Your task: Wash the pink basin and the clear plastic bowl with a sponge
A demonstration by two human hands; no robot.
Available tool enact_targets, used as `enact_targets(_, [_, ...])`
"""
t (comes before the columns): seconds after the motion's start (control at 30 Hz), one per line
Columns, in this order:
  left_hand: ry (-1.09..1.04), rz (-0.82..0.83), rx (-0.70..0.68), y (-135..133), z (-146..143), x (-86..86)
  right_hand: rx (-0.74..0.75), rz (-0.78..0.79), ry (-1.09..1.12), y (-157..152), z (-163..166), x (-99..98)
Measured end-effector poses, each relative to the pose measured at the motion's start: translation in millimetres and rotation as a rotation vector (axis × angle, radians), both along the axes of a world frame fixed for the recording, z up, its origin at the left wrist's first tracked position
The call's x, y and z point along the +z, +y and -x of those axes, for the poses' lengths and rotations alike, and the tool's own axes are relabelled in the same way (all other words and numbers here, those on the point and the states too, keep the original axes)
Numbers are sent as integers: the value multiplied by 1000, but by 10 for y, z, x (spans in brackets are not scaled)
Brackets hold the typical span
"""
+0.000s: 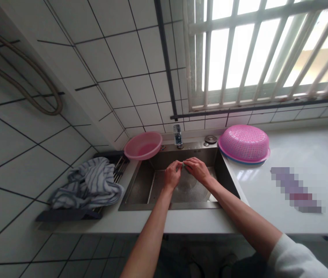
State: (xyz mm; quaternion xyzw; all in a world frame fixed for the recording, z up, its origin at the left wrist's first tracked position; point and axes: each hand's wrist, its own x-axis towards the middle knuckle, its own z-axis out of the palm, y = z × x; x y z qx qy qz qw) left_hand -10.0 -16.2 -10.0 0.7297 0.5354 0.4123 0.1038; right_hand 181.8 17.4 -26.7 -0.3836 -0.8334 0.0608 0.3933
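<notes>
Over the steel sink (178, 206), my left hand (172, 175) and my right hand (196, 168) meet at the fingertips. Between them is a small pale green thing (183, 165), too small to name; fingers of both hands pinch it. A colander basin (194, 181), round and partly see-through, seems to lie in the sink below, largely hidden behind my right hand and forearm. The faucet (178, 135) stands just beyond my fingers at the back rim.
A pink basin (143, 146) rests at the sink's back left corner. On the right counter (291, 154) lies an upturned pink basket (244, 143) and a blurred-out object (296, 190). A striped cloth (90, 181) covers a rack at left. A barred window (256, 58) is behind.
</notes>
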Motion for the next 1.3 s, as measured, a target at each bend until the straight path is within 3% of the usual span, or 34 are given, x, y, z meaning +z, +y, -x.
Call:
enact_targets(0.2, [-120,-25,154,17,109,7,-117,25,79,62,-148,29])
enact_targets(0.43, [-19,1,23,2,30,17,-8,-16,12,-12,-3,43])
enact_targets(0.67, [-119,-34,138,21,90,14,-139,24,97,39,-148,50])
enact_targets(0.87, [-42,-5,52,-1,55,40,-23,-16,28,-3,-25,48])
enact_targets(1.07, [-123,-56,167,39,117,-2,-208,34,95,54,-181,23])
enact_targets(1.2, [-53,-22,57,33,32,-6,-93,-19,43,10,-49,22])
enact_targets(1.3, [-69,-7,69,17,57,14,-89,-29,27,17,-21,27])
